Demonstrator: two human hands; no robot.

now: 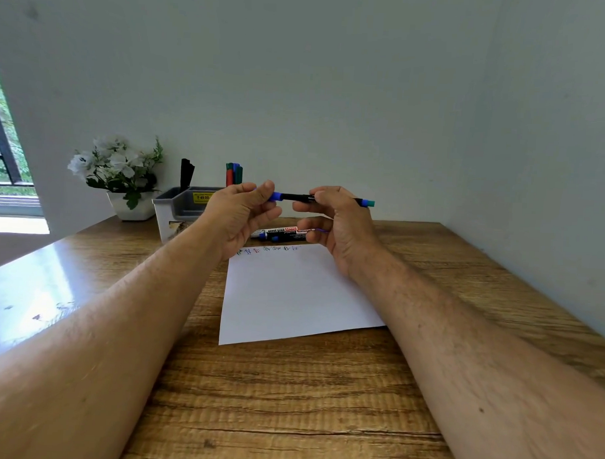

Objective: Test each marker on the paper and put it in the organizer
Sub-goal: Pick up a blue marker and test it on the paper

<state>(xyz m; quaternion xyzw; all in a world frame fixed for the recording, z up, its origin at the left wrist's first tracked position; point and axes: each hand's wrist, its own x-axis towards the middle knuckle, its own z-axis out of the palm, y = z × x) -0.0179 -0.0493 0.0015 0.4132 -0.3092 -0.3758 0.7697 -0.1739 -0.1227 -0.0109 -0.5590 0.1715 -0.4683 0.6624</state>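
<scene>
Both hands hold one black marker (297, 197) level above the far edge of the white paper (295, 297). My left hand (241, 217) pinches its blue cap end between thumb and fingers. My right hand (335, 223) grips the barrel, and the teal tail end sticks out to its right. The paper carries a row of small coloured test marks along its far edge. Loose markers (277, 234) lie on the desk just beyond the paper, under my hands. The grey organizer (178, 204) stands at the back left with several markers upright in it.
A white pot of white flowers (119, 178) stands left of the organizer by the wall. The wooden desk (288, 400) runs to a wall at the back and another on the right. A window lies at far left.
</scene>
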